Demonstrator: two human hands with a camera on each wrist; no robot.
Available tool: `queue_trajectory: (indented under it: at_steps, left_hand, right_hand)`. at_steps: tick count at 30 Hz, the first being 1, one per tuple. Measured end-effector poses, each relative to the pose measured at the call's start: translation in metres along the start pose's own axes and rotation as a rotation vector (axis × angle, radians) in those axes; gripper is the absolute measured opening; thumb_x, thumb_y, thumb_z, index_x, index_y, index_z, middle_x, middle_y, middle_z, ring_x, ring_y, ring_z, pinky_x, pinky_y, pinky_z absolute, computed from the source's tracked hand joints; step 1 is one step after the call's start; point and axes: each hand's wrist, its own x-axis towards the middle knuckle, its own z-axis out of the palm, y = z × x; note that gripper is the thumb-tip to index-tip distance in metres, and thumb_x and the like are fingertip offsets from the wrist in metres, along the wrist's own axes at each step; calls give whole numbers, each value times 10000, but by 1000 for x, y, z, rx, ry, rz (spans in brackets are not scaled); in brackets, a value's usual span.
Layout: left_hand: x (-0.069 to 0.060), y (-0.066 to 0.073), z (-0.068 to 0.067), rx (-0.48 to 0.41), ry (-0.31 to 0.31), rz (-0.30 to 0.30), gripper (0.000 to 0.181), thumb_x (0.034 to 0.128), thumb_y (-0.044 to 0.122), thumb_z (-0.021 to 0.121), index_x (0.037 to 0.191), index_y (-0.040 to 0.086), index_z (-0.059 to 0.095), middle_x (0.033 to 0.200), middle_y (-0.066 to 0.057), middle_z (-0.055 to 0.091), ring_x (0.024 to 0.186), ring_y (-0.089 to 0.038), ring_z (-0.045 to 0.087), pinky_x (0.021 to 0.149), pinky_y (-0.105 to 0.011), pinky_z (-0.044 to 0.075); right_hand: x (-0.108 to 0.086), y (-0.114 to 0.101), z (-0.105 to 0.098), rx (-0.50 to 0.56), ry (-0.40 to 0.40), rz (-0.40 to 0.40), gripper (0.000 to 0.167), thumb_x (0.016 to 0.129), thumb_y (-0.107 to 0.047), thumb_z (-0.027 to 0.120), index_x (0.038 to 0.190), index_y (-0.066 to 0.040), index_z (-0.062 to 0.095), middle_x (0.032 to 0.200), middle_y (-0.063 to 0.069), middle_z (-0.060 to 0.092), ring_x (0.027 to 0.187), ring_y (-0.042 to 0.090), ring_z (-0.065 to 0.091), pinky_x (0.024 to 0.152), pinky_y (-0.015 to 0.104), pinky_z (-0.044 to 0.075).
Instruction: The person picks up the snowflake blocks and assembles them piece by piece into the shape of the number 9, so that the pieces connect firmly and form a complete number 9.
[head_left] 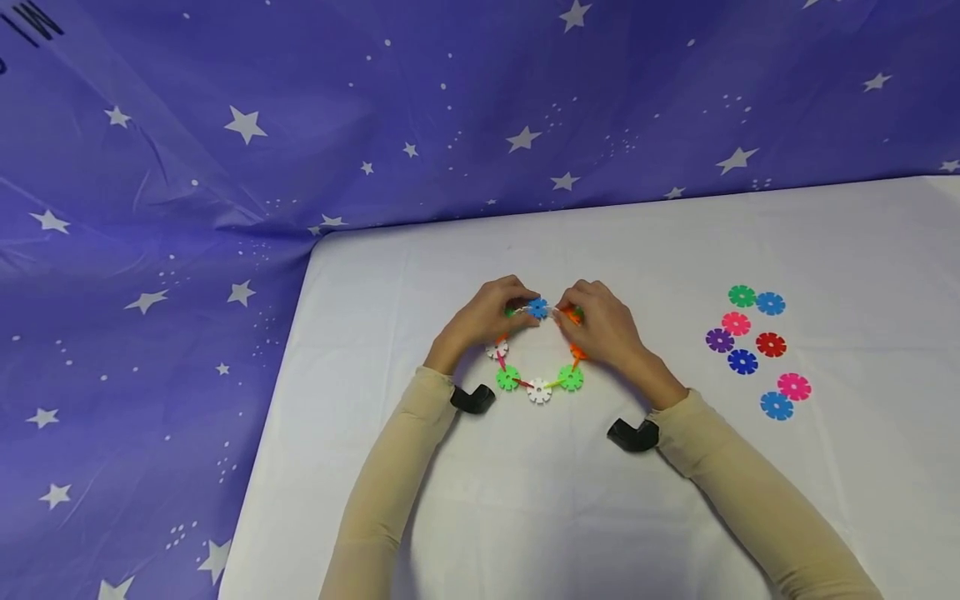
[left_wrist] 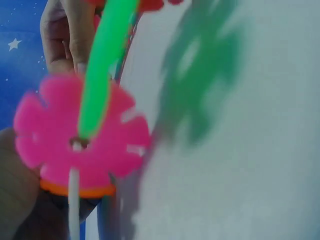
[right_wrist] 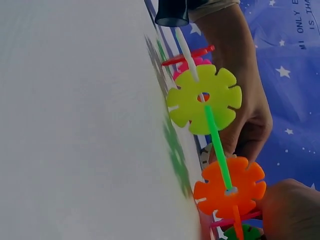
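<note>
A ring of slotted interlocking discs lies between the hands on the table, with a white disc (head_left: 539,392) and a green disc (head_left: 507,378) at its near side. At the far side the left hand (head_left: 491,315) pinches a blue interlocking disc (head_left: 537,308) between thumb and fingers. The right hand (head_left: 603,327) grips the ring just right of it, at a white disc seen edge-on; its fingertips are partly hidden. A pink disc (left_wrist: 50,120) shows beside the left thumb in the left wrist view. Yellow-green (right_wrist: 225,100) and orange (right_wrist: 215,192) discs show in the right wrist view.
Loose discs lie on the right of the white table (head_left: 862,275): several, among them a red one (head_left: 771,344), a purple one (head_left: 720,340) and a pink one (head_left: 794,386). Black mounts (head_left: 633,435) jut from both wrists. A purple starry cloth (head_left: 420,100) hangs behind.
</note>
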Motion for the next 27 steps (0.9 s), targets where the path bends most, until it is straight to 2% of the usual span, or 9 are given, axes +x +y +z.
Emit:
queue_trajectory:
  at_steps: [3,10,14,19,23,27]
  left_hand:
    - [0,-2,0,-22,3,23,415,864,212,760,1221,19,676,997,-68,648,874,-145,576,806,-261,478]
    - [4,-4,-2,-5,15,67,388,859,197,761,1193,13,692,984,-68,661,846,-141,565,790,-260,475]
    - [9,-4,-5,10,-6,32,413,864,217,757,1223,29,679,1001,-54,632,847,-136,534,781,-244,447]
    - [13,-4,-9,36,-53,-26,455,858,236,766,1266,64,661,1037,-46,609,859,-140,513,779,-249,424]
    - [10,-5,-10,58,-67,-47,504,855,245,770,1314,89,629,1062,-48,608,898,-154,534,816,-274,446]
    - [6,-6,-13,59,-66,-77,576,844,263,780,1364,110,585,1101,-41,607,1006,-163,574,928,-305,466]
  right_hand:
    - [-1,-1,2,21,13,7,127,888,-194,703,880,-67,707,909,70,674,869,261,565,711,429,476]
    - [-2,-5,7,62,84,21,99,856,-156,723,835,-61,705,844,72,676,818,255,574,697,418,474]
    - [1,-9,8,51,101,62,110,868,-157,715,860,-47,712,880,85,687,818,264,573,686,414,469]
    - [3,-15,6,22,38,123,185,907,-224,678,964,-55,725,978,89,675,894,267,557,719,423,478]
    - [-4,-10,-7,54,15,99,291,924,-261,661,1119,-48,699,1078,111,660,992,286,539,799,452,473]
    - [-15,13,-35,91,87,38,279,919,-172,669,1147,-12,677,1054,150,662,951,301,533,797,437,426]
